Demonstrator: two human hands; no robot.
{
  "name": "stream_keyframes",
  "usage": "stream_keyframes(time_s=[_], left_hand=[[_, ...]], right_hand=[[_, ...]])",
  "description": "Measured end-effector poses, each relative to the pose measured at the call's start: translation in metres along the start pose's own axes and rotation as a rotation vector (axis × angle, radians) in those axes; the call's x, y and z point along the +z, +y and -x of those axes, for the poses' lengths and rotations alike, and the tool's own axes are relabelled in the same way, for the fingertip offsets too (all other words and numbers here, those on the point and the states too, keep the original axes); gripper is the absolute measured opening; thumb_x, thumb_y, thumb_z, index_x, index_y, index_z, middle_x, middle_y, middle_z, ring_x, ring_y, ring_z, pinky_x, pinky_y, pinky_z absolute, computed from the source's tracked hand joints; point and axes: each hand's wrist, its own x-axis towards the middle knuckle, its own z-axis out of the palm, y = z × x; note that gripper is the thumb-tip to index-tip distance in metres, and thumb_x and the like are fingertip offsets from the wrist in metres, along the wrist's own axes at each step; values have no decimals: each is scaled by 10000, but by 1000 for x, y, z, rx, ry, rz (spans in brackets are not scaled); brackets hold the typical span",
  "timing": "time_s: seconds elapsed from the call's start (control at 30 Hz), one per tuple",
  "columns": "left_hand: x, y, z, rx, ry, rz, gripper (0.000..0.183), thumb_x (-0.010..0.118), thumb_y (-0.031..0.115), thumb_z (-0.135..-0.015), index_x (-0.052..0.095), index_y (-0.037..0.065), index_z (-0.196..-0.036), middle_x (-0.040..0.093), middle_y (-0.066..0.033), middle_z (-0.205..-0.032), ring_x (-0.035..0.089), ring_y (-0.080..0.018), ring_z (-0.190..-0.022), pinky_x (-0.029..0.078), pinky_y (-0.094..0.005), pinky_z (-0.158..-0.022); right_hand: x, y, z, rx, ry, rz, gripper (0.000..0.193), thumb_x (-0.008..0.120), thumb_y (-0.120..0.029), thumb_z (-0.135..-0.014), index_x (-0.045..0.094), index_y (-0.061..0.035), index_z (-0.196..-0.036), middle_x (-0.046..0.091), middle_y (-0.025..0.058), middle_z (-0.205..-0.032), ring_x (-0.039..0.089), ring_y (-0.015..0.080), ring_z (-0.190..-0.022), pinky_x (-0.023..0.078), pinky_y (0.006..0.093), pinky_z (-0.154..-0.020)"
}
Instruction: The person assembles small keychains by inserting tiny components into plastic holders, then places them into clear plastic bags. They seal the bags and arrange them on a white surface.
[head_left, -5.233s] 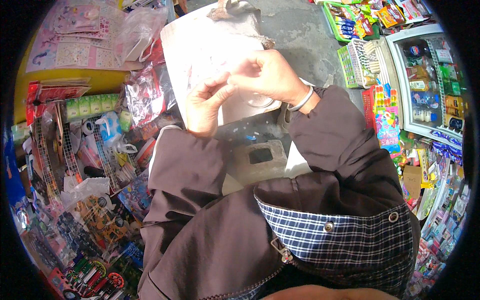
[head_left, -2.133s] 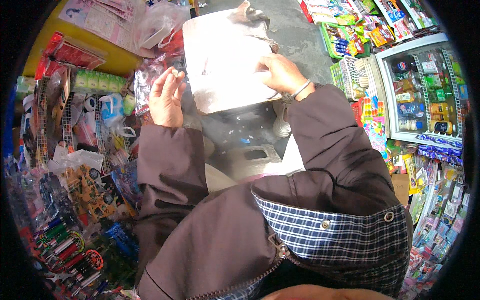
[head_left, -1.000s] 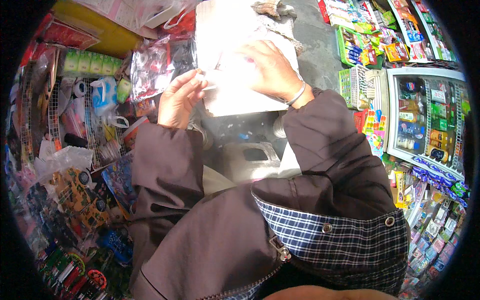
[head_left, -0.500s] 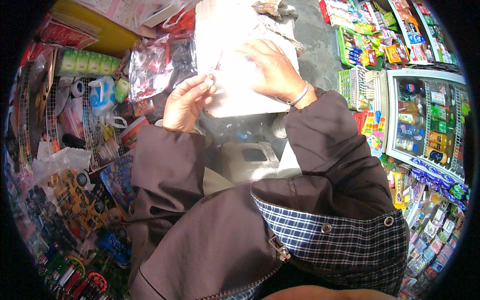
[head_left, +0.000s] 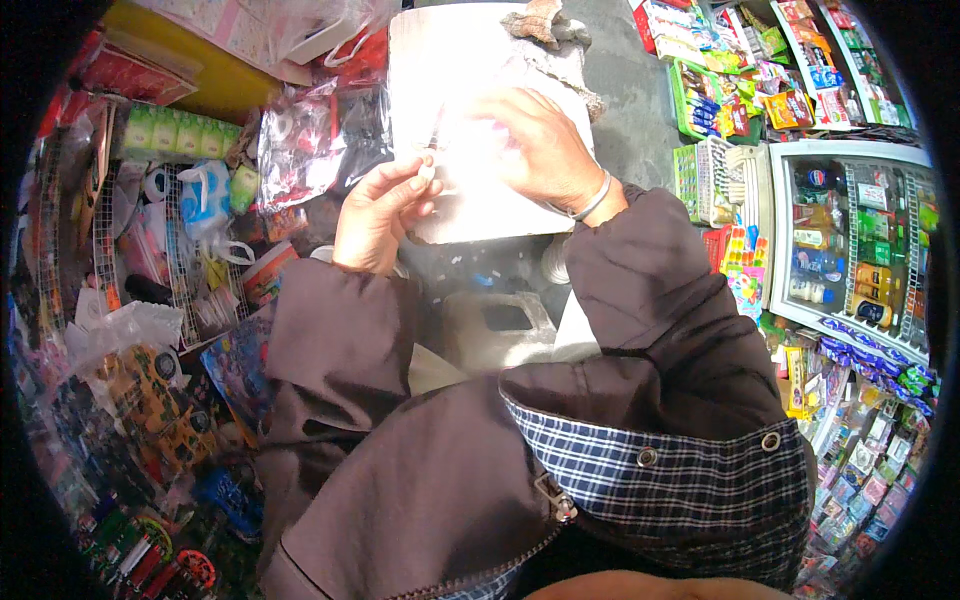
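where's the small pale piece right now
In the head view, left of centre: the left hand pinches the small pale piece near the left edge of the white board, with the right hand to its right.

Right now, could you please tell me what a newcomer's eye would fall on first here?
Probably the glaring, sunlit white board at top centre, with the right hand over it and the left hand at its lower left edge, pinching a small pale piece. Next might come the white-framed fridge of colourful bottles at the right, and the blue-and-white checked cloth at lower centre.
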Motion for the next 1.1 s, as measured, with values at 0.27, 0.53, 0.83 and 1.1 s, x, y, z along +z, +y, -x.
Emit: stream_keyframes(time_s=[0.27, 0.53, 0.83, 1.1], left_hand=[[3, -2, -8, 128, 3, -46, 182, 657, 18, -863, 633, 15, -1043, 668, -83, -1023, 638, -144, -894, 495, -254, -752], [21, -2, -26, 312, 123, -202, 204, 678, -12, -843, 613, -18, -1036, 675, -87, -983, 623, -125, -913, 488, -255, -807], [39, -15, -53, 529, 221, -462, 118, 690, -27, -818, 664, -16, -933, 673, -87, -1006, 606, -127, -953, 487, -252, -835], [48, -19, -76, 817, 311, -881, 99, 689, -42, -770, 662, 10, -850, 684, -118, -923, 682, -184, -839, 548, -270, -740]], right_hand=[[0, 3, -5, -11, 199, -61, 229, 691, -112, -691, 631, -100, -911, 638, 44, -912, 611, 262, -858, 500, 338, -748], [-6, 11, -6, 107, 296, -167, 175, 760, -124, -699, 625, -69, -794, 623, 59, -793, 618, 223, -713, 505, 301, -648], [-9, 18, -3, 130, 368, -249, 133, 769, -33, -732, 671, -34, -822, 667, 41, -825, 639, 137, -785, 498, 260, -703], [-10, 23, -1, 152, 374, -359, 109, 769, -18, -739, 670, -29, -783, 672, 44, -814, 638, 136, -786, 499, 268, -719]])
